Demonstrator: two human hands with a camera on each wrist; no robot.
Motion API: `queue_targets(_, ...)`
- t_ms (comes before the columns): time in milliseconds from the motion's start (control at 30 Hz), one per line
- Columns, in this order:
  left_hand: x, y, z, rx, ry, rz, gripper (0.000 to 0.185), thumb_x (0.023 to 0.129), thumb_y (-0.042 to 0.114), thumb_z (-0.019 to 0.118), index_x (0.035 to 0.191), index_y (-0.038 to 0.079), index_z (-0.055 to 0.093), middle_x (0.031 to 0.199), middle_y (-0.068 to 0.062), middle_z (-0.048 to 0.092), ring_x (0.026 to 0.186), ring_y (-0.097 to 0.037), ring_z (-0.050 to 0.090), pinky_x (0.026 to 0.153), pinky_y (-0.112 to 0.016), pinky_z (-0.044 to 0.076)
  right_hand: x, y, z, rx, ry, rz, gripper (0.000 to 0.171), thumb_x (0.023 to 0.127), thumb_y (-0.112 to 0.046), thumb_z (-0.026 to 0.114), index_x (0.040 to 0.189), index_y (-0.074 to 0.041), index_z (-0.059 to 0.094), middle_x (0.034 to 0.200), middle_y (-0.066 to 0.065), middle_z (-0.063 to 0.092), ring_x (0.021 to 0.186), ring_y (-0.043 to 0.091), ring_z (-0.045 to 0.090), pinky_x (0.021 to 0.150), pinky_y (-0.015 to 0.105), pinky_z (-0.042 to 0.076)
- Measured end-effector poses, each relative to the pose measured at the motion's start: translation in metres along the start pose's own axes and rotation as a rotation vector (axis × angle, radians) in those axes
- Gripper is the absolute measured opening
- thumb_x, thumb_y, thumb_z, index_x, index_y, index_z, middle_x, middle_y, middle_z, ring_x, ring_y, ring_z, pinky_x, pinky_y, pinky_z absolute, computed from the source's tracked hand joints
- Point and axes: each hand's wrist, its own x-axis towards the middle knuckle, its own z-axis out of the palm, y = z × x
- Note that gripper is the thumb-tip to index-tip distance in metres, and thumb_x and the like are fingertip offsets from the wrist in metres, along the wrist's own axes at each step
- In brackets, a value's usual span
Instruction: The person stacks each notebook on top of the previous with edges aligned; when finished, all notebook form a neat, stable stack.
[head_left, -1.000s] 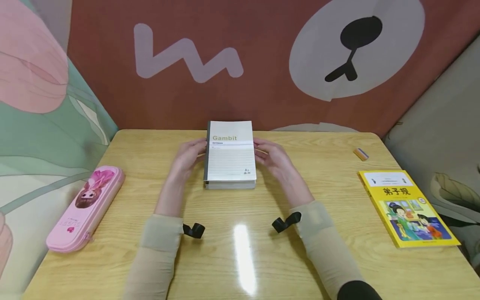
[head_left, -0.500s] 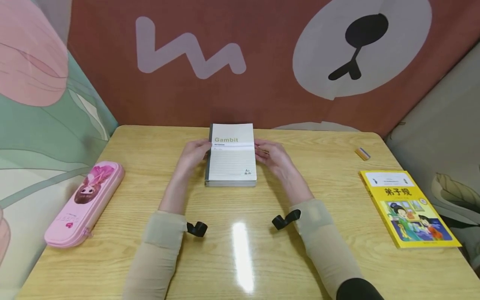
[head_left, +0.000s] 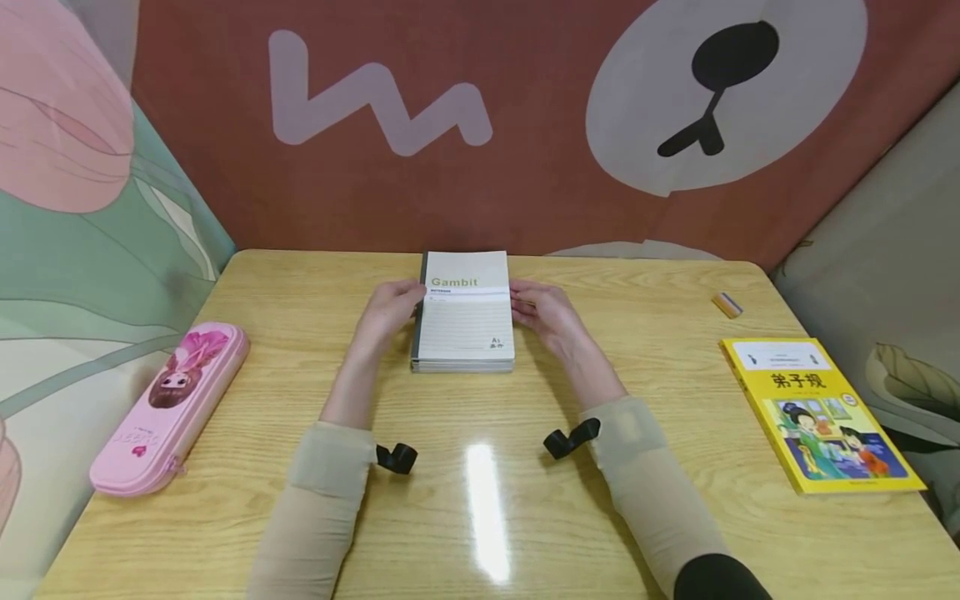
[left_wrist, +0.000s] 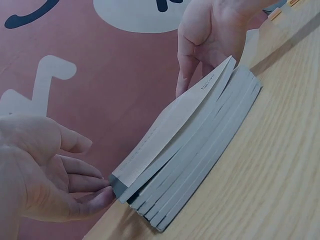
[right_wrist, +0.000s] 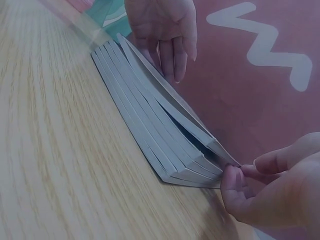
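Observation:
A stack of grey "Gambit" notebooks [head_left: 465, 329] lies at the middle back of the wooden table [head_left: 675, 333]. Its top notebook [left_wrist: 175, 125] is tilted up off the stack [left_wrist: 215, 150], with a gap under it in both wrist views. My left hand [head_left: 411, 298] holds the dark spine edge with curled fingertips [left_wrist: 102, 192]. My right hand [head_left: 521, 302] pinches the opposite edge of the top notebook [right_wrist: 170, 107] between thumb and finger [right_wrist: 232, 177]. Both hands sit level with the printed title.
A pink pencil case [head_left: 168, 408] lies near the table's left edge. A yellow picture book [head_left: 817, 412] sits at the right, with a small eraser [head_left: 726, 305] behind it. A patterned backdrop rises just behind the stack. Bare wood lies between the stack and me.
The top notebook has sunk a little lower toward the stack. Both hands stay at its two sides and have shifted only slightly.

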Motion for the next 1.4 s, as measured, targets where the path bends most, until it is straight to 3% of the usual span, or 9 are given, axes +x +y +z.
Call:
queue_targets(467,-0.0004,0.0004,0.0036,0.044,0.019,-0.038,0.056,0.109,0.031,0.046,0.157,0.003,0.039,0.166,-0.014,0.036,0.158,-0.03,0.028,0.132,-0.046,0.025,0.0008,0.0003,0.001,-0.06,0.011,0.011,0.042,0.107,-0.005,0.045,0.148,0.001,0.053,0.111,0.003,0.061,0.093,0.01,0.06,0.089,0.021,0.054)
queue_targets(800,-0.004,0.003,0.0012,0.072,0.004,-0.043,0.059,0.108,0.035,0.046,0.157,0.003,0.039,0.166,-0.011,0.038,0.158,-0.029,0.028,0.132,-0.045,0.025,-0.0003,-0.0008,0.0004,-0.117,-0.009,0.001,0.042,0.108,-0.007,0.043,0.149,0.001,0.051,0.115,0.004,0.061,0.095,0.011,0.059,0.083,0.017,0.054)
queue_targets(1067,-0.0044,0.0057,0.0016,0.095,-0.001,-0.065,0.058,0.109,0.035,0.046,0.157,0.003,0.04,0.168,-0.008,0.036,0.159,-0.028,0.026,0.132,-0.045,0.024,-0.0014,-0.0016,0.0007,-0.143,-0.006,0.0,0.042,0.109,-0.008,0.043,0.148,-0.001,0.053,0.118,0.004,0.063,0.096,0.01,0.06,0.092,0.023,0.054)
queue_targets(1400,-0.0048,0.0064,0.0011,0.115,-0.019,-0.078,0.059,0.109,0.038,0.046,0.157,0.003,0.041,0.169,-0.006,0.034,0.16,-0.026,0.024,0.133,-0.044,0.022,-0.0031,-0.0017,0.0015,-0.163,-0.004,0.005,0.042,0.108,-0.007,0.043,0.149,0.001,0.051,0.125,0.007,0.061,0.099,0.011,0.059,0.093,0.022,0.053)
